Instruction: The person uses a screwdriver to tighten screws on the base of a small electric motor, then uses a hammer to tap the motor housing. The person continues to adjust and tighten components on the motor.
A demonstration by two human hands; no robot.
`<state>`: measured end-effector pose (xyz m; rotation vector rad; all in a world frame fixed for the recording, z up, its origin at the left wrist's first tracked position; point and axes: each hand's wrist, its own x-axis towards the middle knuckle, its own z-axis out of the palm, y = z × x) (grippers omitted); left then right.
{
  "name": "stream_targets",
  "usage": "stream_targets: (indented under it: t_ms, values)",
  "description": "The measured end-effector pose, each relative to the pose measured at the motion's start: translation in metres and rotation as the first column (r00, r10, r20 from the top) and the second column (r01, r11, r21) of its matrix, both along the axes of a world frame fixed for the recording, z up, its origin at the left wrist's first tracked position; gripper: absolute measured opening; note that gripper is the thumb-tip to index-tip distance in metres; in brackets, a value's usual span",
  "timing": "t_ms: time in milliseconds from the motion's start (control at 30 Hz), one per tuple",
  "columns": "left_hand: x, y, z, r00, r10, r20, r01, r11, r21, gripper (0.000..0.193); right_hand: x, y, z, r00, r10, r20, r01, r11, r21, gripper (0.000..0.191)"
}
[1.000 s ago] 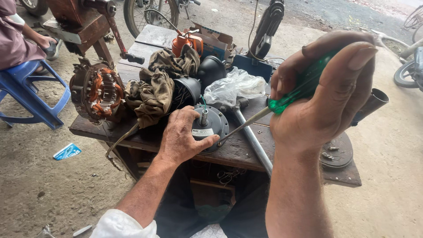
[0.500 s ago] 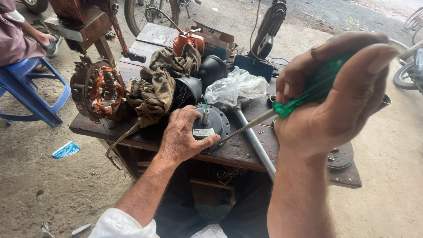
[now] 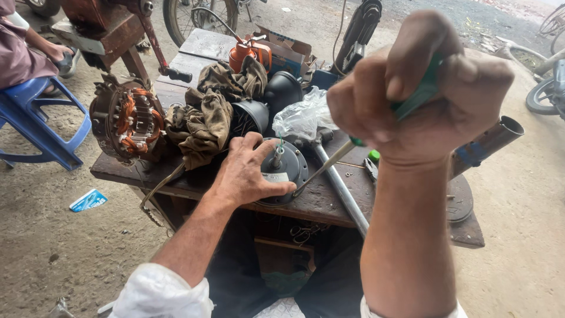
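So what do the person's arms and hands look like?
Both hands, left hand and right hand, are bare, with no gloves, rings or watch showing. The forearms are bare too. White sleeves are pushed up near the elbows.

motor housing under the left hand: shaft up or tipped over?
Shaft up. The round grey motor housing lies flat on the bench, shaft pointing upward, left hand on it.

White sleeves rolled to elbows, both forearms bare; dark trousers.
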<state>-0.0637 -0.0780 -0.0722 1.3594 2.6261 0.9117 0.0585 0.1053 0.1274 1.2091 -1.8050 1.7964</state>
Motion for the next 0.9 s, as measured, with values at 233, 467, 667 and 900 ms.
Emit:
stream_targets:
  t_ms: [233,467,667,900]
  values:
    - [0.012,-0.003,-0.007,0.999,0.021,0.029,-0.024,0.995,0.099,0.1,0.006,0.01,-0.05,0.699,-0.687,-0.2,0.639,0.725,-0.256,0.033]
    - [0.014,-0.003,-0.005,0.998,0.057,0.035,-0.06,0.994,0.089,0.098,0.006,-0.027,-0.027,0.503,-0.81,-0.302,0.78,0.576,-0.244,0.032]
    - [0.009,-0.003,-0.006,0.998,0.047,0.053,-0.052,0.993,0.102,0.099,0.001,-0.038,0.02,1.0,0.023,0.011,-0.024,0.998,0.062,0.026]
    - [0.02,-0.004,-0.009,0.997,0.075,-0.007,-0.073,0.988,0.136,0.098,-0.003,-0.028,-0.044,0.271,-0.917,-0.294,0.861,0.368,-0.352,0.026]
